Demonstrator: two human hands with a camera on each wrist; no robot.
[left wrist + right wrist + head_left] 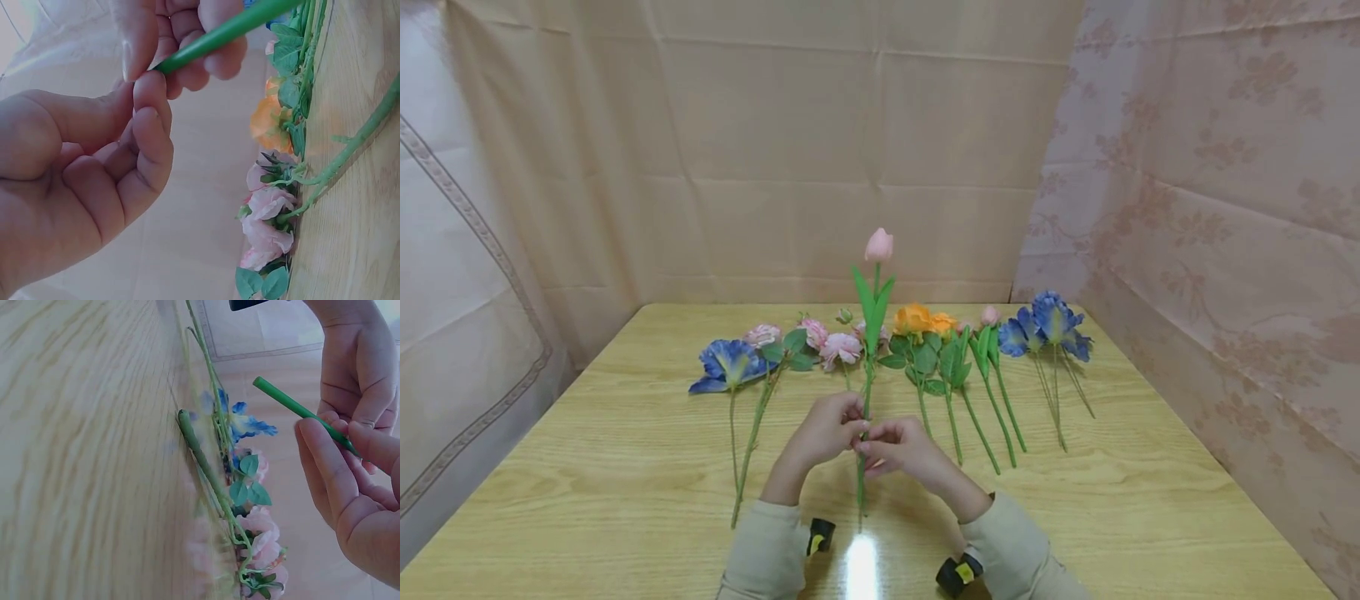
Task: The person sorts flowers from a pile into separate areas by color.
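Observation:
A pink artificial tulip [879,245] with green leaves stands upright before me, its bloom raised above the other flowers. My left hand [831,429] pinches its stem between thumb and fingertips. Just below, my right hand [910,454] also pinches the stem, fingertips right beside those of the left. In the right wrist view the cut end of the green stem [281,399] sticks out past the right fingers. The left wrist view shows the stem [219,37] crossing in front of the right hand's fingers.
Flowers lie in a row on the wooden table [647,467]: a blue flower [730,364], pink flowers [841,348], orange flowers [913,318], more tulips [990,316] and blue flowers [1052,321] at the right. A beige curtain [775,150] hangs behind.

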